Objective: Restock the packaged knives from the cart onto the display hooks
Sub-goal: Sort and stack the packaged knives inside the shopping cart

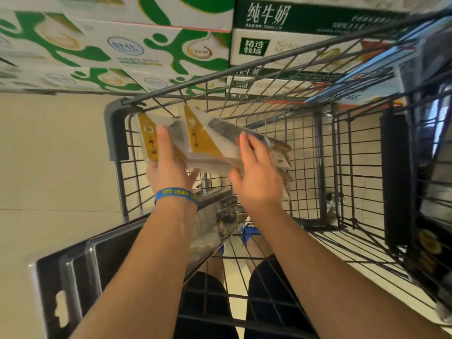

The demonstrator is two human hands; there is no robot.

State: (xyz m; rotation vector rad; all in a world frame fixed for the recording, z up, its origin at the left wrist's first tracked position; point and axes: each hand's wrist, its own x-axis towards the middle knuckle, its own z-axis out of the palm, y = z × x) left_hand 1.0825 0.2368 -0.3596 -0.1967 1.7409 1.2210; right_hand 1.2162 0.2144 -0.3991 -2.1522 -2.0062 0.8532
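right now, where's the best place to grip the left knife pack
Probably the near end of the left knife pack, coming from the person's side as the left hand does: its yellow card end points away, so that end stays free.

Wire cart, clear package inside, dark packs at right

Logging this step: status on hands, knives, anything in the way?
Both grips full: left hand holds one knife pack, right hand holds the pack stack. All above the cart. Display hooks not in view.
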